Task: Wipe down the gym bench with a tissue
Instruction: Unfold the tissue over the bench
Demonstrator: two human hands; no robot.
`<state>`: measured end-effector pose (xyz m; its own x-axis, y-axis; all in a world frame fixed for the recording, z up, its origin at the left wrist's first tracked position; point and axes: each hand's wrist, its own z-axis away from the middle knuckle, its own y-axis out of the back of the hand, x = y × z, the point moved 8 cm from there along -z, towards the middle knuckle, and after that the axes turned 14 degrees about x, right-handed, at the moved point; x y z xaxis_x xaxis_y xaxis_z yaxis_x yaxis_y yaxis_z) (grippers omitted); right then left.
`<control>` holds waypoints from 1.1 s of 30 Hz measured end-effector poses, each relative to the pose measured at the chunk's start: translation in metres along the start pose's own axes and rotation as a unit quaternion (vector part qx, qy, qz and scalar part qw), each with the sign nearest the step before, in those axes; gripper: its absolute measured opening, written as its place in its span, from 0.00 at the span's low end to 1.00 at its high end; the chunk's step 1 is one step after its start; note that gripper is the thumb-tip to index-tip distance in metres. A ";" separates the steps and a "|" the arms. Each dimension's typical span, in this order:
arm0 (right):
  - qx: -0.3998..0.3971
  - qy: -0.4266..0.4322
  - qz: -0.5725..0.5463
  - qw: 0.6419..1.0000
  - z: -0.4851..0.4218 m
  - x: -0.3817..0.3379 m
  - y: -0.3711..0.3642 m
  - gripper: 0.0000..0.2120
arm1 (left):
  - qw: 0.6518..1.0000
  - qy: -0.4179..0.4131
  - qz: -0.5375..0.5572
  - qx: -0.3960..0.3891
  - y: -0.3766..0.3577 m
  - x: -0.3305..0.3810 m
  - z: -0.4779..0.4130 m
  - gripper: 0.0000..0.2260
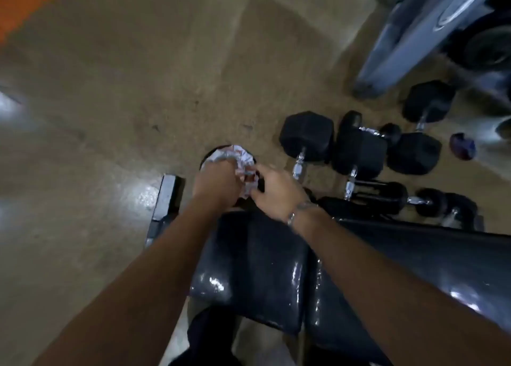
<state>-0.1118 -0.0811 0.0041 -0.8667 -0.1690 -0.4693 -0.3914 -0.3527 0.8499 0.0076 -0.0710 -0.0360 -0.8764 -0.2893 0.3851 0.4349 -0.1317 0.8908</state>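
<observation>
The black padded gym bench (257, 258) fills the lower middle and right of the head view, its shiny seat pad below my hands. A crumpled white tissue with red print (240, 158) lies over a black round pad at the bench's far end. My left hand (214, 184) is closed on the tissue from the left. My right hand (276, 188), with a bracelet at the wrist, touches the tissue's right edge with its fingertips; its grip is blurred.
Several black hex dumbbells (359, 150) lie on the brown floor right of the bench's end. A blue-grey machine frame (414, 34) stands at the top right. A black bench foot bar (166, 200) sticks out at the left.
</observation>
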 end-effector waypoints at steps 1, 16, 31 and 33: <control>-0.002 0.010 0.002 1.000 -0.008 0.004 -0.021 0.20 | 1.000 0.021 -0.019 0.007 -0.015 -0.017 -0.006 0.14; -0.053 0.118 0.120 0.984 -0.086 0.018 -0.107 0.47 | 0.990 0.101 0.053 0.088 -0.039 -0.074 -0.065 0.16; -0.013 0.023 -0.227 0.973 -0.076 0.014 -0.059 0.37 | 0.914 0.203 0.348 0.042 -0.008 -0.051 -0.041 0.12; -0.021 -0.038 -0.277 0.960 -0.067 0.014 -0.045 0.35 | 0.899 0.208 0.381 0.056 0.007 -0.052 -0.029 0.13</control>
<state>-0.0858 -0.1291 -0.0569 -0.5492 0.1227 -0.8267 -0.7881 -0.4052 0.4634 0.0617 -0.0843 -0.0569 -0.1691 -0.5883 0.7908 0.8323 0.3445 0.4343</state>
